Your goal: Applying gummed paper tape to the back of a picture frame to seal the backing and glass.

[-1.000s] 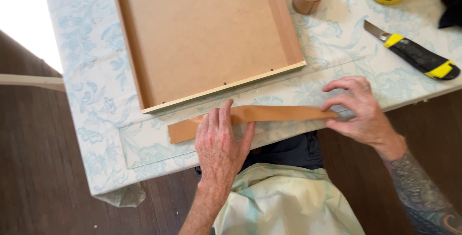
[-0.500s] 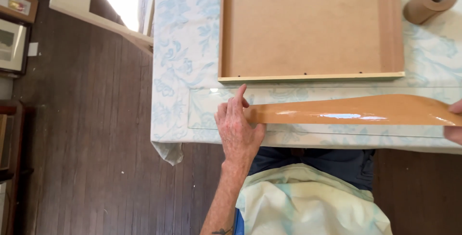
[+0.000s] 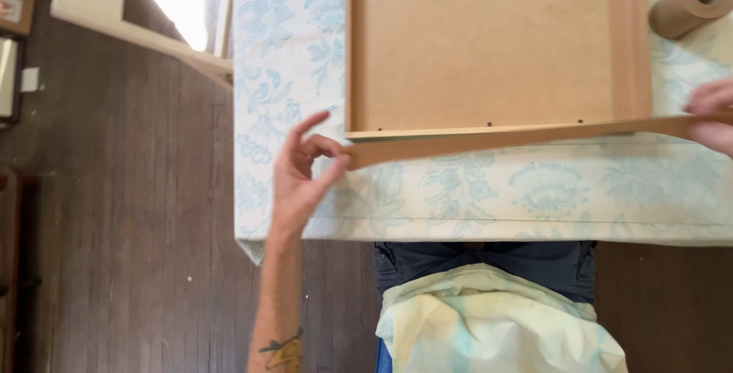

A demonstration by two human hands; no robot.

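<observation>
Bare tablecloth (image 3: 489, 197) is lying open before the tape strip (image 3: 496, 138). The picture frame (image 3: 489, 45) is blocking beyond it; the tape roll (image 3: 691, 3) is occupying the far right corner.

Bare left forearm (image 3: 276, 297), tattoo (image 3: 281, 352) near the elbow. Pale green-blue mottled shirt (image 3: 496, 327), dark navy trousers (image 3: 489, 260). Right hand (image 3: 714, 117) bare, mostly cropped.

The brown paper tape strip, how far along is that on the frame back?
Done: the right edge of the wooden picture frame already looks taped. In hand: both hands, left and right, stretch the brown paper tape strip along the bottom edge. Left: pressing it down.
</observation>
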